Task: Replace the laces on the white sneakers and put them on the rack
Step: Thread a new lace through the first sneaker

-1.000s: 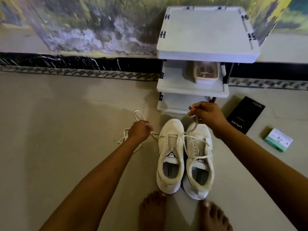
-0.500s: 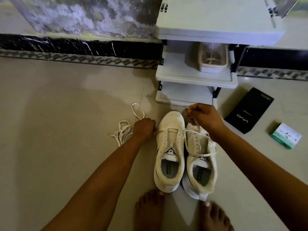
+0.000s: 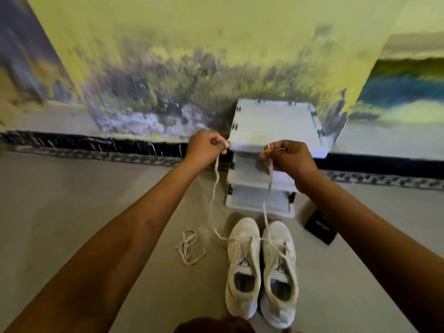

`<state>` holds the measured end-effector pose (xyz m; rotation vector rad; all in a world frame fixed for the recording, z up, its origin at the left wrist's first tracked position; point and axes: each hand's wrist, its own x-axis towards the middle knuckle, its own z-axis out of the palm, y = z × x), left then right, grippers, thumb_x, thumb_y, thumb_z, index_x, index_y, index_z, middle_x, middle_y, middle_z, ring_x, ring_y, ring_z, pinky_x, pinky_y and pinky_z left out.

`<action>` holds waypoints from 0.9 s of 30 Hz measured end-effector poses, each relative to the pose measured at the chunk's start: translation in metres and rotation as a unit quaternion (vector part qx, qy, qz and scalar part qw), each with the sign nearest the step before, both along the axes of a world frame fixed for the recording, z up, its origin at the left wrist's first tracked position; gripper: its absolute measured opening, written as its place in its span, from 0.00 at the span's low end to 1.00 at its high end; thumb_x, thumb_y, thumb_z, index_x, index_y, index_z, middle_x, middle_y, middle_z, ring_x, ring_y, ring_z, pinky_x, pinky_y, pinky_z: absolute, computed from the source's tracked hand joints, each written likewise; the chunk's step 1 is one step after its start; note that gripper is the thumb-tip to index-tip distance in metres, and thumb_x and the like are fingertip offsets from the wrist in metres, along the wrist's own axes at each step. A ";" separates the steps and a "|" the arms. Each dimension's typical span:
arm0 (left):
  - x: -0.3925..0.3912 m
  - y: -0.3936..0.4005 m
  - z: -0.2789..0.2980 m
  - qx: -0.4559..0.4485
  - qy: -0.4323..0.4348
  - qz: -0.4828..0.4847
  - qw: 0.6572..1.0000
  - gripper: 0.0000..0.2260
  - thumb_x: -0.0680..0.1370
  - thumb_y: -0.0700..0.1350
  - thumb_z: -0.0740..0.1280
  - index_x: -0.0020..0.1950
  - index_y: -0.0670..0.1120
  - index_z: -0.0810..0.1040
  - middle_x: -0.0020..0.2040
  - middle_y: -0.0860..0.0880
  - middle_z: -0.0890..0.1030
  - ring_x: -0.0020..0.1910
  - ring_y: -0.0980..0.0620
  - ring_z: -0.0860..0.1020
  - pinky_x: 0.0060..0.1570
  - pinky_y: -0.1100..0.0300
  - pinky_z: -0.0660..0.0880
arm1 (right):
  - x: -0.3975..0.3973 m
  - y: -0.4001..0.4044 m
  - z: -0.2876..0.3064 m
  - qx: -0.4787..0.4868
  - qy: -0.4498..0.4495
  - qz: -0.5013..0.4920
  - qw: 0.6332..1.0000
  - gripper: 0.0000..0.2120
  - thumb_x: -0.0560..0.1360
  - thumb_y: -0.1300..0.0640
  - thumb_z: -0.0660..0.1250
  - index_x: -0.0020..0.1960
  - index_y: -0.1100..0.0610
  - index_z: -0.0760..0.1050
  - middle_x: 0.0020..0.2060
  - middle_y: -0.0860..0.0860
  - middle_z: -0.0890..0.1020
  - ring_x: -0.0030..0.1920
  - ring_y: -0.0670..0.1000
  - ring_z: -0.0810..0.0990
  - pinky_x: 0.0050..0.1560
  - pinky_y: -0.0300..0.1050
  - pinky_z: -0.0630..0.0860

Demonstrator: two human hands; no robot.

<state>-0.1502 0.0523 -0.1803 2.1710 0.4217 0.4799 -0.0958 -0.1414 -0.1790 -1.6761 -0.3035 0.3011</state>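
Two white sneakers stand side by side on the floor, the left sneaker (image 3: 243,267) and the right sneaker (image 3: 280,272), toes toward the white rack (image 3: 276,126). One white lace (image 3: 213,188) runs up from the front eyelets in two strands. My left hand (image 3: 206,147) pinches one end high above the shoes. My right hand (image 3: 290,157) pinches the other end at the same height. A second loose lace (image 3: 189,248) lies bunched on the floor left of the sneakers.
The rack stands against a stained yellow wall with a black skirting strip. A black box (image 3: 320,227) lies on the floor to the right of the rack's base. Pale floor stretches to the left.
Both hands have risen from shoe level to well above the sneakers, drawing the lace ends up taut. The view has tilted up toward the wall.
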 end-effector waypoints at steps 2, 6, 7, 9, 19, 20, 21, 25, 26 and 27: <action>-0.006 -0.012 0.046 -0.024 -0.047 -0.005 0.999 0.05 0.75 0.38 0.67 0.41 0.43 0.82 0.40 0.45 0.83 0.44 0.51 0.81 0.49 0.59 0.77 | -0.005 -0.001 0.038 0.020 -0.033 -0.005 0.999 0.08 0.75 0.68 0.65 0.39 0.59 0.76 0.36 0.58 0.81 0.29 0.45 0.80 0.32 0.35 0.77; -0.012 -0.036 0.117 -0.025 -0.112 -0.003 0.993 0.03 0.75 0.39 0.69 0.43 0.40 0.81 0.43 0.42 0.83 0.45 0.47 0.81 0.50 0.55 0.77 | -0.016 -0.006 0.097 0.035 -0.078 -0.013 0.996 0.09 0.75 0.69 0.65 0.38 0.60 0.76 0.33 0.55 0.80 0.29 0.46 0.78 0.32 0.35 0.76; -0.014 -0.043 0.136 -0.031 -0.134 -0.008 0.991 0.03 0.74 0.39 0.69 0.44 0.40 0.81 0.43 0.42 0.83 0.44 0.47 0.80 0.49 0.55 0.76 | -0.019 -0.010 0.114 0.043 -0.095 -0.015 0.994 0.10 0.75 0.69 0.64 0.37 0.59 0.76 0.32 0.55 0.80 0.29 0.47 0.77 0.30 0.35 0.76; -0.017 -0.054 0.157 -0.042 -0.155 -0.018 0.987 0.02 0.74 0.39 0.69 0.42 0.42 0.80 0.37 0.45 0.80 0.41 0.48 0.77 0.45 0.58 0.73 | -0.023 -0.013 0.133 0.056 -0.111 -0.017 0.992 0.11 0.75 0.69 0.64 0.37 0.59 0.76 0.32 0.55 0.80 0.30 0.48 0.77 0.30 0.35 0.75; -0.030 -0.086 0.201 -0.085 -0.196 -0.021 0.977 0.07 0.75 0.40 0.68 0.36 0.46 0.79 0.42 0.42 0.83 0.41 0.48 0.78 0.51 0.49 0.77 | -0.036 -0.011 0.201 0.115 -0.160 -0.040 0.980 0.10 0.76 0.69 0.63 0.38 0.59 0.76 0.33 0.56 0.81 0.33 0.51 0.78 0.42 0.44 0.78; -0.030 -0.087 0.202 -0.095 -0.202 -0.018 0.975 0.09 0.75 0.40 0.68 0.35 0.47 0.78 0.42 0.42 0.83 0.41 0.48 0.77 0.51 0.50 0.77 | -0.036 -0.009 0.205 0.115 -0.166 -0.041 0.978 0.10 0.75 0.68 0.63 0.38 0.59 0.76 0.34 0.56 0.81 0.33 0.51 0.79 0.43 0.45 0.78; -0.031 -0.088 0.203 -0.111 -0.208 -0.016 0.972 0.10 0.75 0.39 0.68 0.34 0.48 0.78 0.42 0.42 0.83 0.40 0.48 0.76 0.49 0.50 0.77 | -0.036 -0.007 0.208 0.114 -0.172 -0.042 0.978 0.10 0.75 0.68 0.63 0.38 0.58 0.76 0.34 0.57 0.82 0.34 0.51 0.79 0.44 0.46 0.78; -0.031 -0.086 0.209 -0.182 -0.234 0.003 0.955 0.08 0.74 0.37 0.67 0.36 0.46 0.79 0.39 0.45 0.80 0.37 0.49 0.74 0.42 0.56 0.75 | -0.036 0.001 0.212 0.112 -0.197 -0.046 0.973 0.05 0.74 0.66 0.67 0.40 0.59 0.78 0.38 0.58 0.82 0.37 0.52 0.79 0.49 0.49 0.78; -0.031 -0.085 0.210 -0.188 -0.238 0.004 0.953 0.07 0.75 0.37 0.67 0.38 0.45 0.79 0.39 0.45 0.80 0.37 0.50 0.74 0.41 0.58 0.75 | -0.036 0.003 0.211 0.112 -0.205 -0.052 0.971 0.03 0.73 0.65 0.68 0.42 0.60 0.79 0.39 0.58 0.82 0.39 0.52 0.79 0.50 0.50 0.77; -0.031 -0.084 0.210 -0.189 -0.240 0.004 0.952 0.05 0.75 0.37 0.67 0.40 0.44 0.80 0.40 0.45 0.80 0.37 0.50 0.74 0.40 0.59 0.75 | -0.036 0.004 0.211 0.113 -0.211 -0.059 0.969 0.02 0.73 0.65 0.69 0.44 0.61 0.80 0.40 0.57 0.82 0.40 0.52 0.79 0.50 0.50 0.77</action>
